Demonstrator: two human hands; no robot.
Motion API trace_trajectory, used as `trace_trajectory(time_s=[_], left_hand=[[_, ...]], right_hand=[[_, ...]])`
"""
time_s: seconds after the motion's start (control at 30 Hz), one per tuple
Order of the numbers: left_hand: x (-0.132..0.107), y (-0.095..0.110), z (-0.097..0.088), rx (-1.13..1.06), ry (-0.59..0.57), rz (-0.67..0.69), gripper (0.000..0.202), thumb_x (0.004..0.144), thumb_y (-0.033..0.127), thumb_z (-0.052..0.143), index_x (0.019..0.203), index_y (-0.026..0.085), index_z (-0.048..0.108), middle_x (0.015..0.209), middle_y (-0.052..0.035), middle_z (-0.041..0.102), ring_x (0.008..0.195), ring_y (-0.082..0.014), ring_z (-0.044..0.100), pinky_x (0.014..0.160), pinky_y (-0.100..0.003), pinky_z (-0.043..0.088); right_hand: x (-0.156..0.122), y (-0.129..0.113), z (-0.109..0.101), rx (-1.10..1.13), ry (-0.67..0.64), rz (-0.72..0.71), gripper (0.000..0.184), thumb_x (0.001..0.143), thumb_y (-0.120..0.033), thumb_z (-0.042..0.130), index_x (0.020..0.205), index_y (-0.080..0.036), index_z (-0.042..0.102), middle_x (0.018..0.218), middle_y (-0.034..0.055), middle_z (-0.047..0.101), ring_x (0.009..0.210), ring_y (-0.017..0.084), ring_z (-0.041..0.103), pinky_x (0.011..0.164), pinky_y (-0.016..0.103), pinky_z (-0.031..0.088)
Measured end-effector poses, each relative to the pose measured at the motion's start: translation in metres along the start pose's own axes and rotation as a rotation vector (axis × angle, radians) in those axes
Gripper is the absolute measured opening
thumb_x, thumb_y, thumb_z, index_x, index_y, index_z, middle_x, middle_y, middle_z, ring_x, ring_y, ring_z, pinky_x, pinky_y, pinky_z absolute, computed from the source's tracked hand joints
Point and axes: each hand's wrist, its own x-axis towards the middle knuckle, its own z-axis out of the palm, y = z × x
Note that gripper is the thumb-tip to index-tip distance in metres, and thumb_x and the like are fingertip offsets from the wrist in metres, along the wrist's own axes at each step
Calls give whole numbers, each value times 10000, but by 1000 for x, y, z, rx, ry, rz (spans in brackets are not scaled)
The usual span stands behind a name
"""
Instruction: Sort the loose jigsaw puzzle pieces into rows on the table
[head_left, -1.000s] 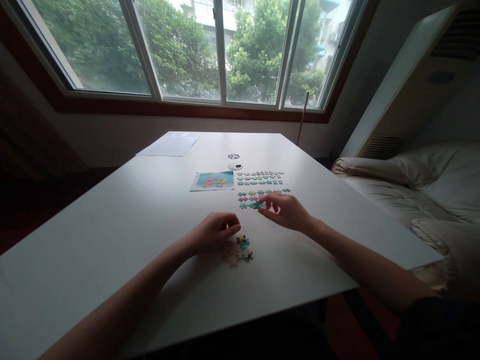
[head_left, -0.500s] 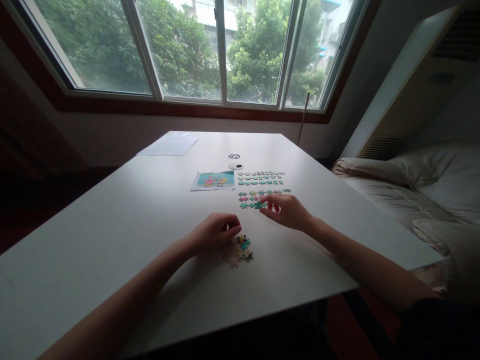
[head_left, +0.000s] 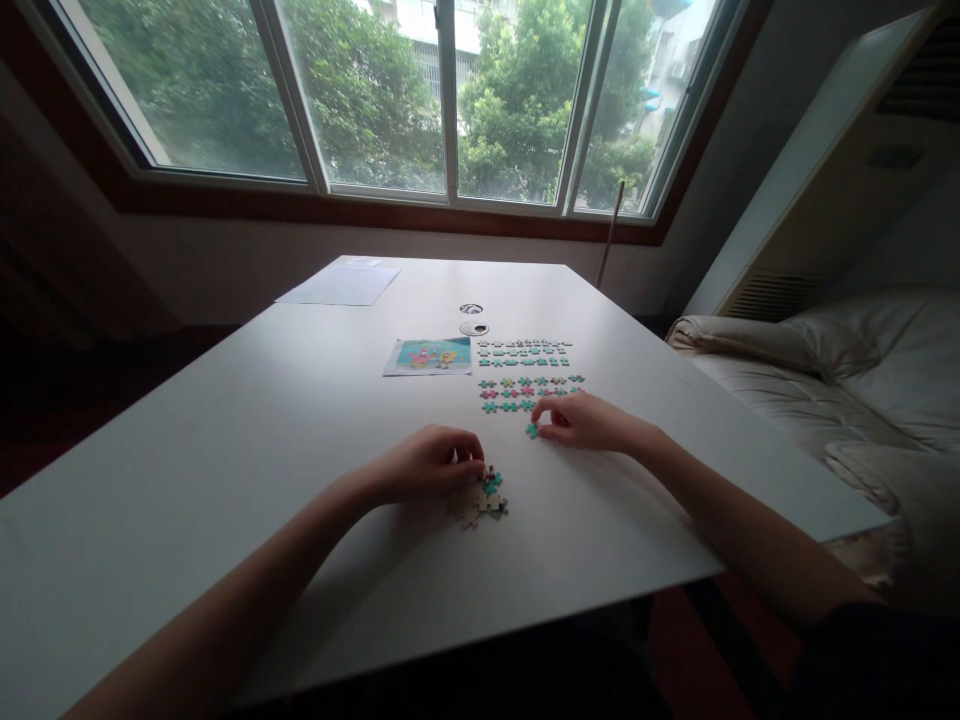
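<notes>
My right hand (head_left: 581,420) pinches a teal jigsaw puzzle piece (head_left: 532,431) between thumb and forefinger, at the table surface just below the lowest row of laid-out pieces. At the near pile, the curled fingers of my left hand (head_left: 439,460) close on a dark and yellowish jigsaw puzzle piece (head_left: 490,472), partly hidden by the fingertips. Beneath it lies the small heap of loose pieces (head_left: 491,505), some teal, some showing plain backs. Rows of teal, pink and yellow pieces (head_left: 508,394) are spread out beyond my right hand.
A picture sheet with cartoon figures (head_left: 429,357) lies left of the rows. Behind it are two small round items (head_left: 473,328). White paper (head_left: 341,284) rests at the far left of the white table (head_left: 225,450). A pale sofa (head_left: 787,370) stands to the right.
My right hand has drawn the teal piece slightly towards me and to the right, off the lowest row. My left fingertips have come down onto a piece at the pile.
</notes>
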Motion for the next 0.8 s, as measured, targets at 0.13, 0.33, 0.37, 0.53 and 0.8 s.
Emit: trace_trajectory(time_s=[0.13,0.33,0.37,0.53,0.8], left_hand=[[0,0,0,5,10,0,234,811,346,495,795,166,643,625,11,578,564,-111,485,524,-195,358],[1,-1,0,2,15,11,218,810,324,497,787,162,642,623,13,574,560,-108,481,525,-196,356],[1,-1,0,2,18,12,216,811,322,497,786,163,641,622,14,574,559,-108,480,525,-196,356],[1,-2,1,0,31,19,212,811,317,494,785,164,639,604,19,570,548,-104,480,523,-195,358],[6,-6,8,25,135,50,202,812,293,473,764,160,618,620,17,562,555,-102,455,537,-201,358]], right_hand=[[0,1,2,18,43,-26,303,801,-278,544,1088,-188,582,643,-7,572,546,93,484,528,202,314],[2,3,0,51,37,-96,222,784,-284,579,972,-189,649,655,0,563,568,89,488,540,198,333],[2,3,0,55,40,-99,220,780,-284,586,967,-188,651,648,-3,559,567,88,485,543,198,338],[5,3,4,96,63,-74,165,766,-247,595,896,-164,654,660,-2,565,577,82,494,559,194,361],[9,6,9,213,10,18,162,734,-264,618,844,-146,625,684,-3,567,605,92,491,553,197,364]])
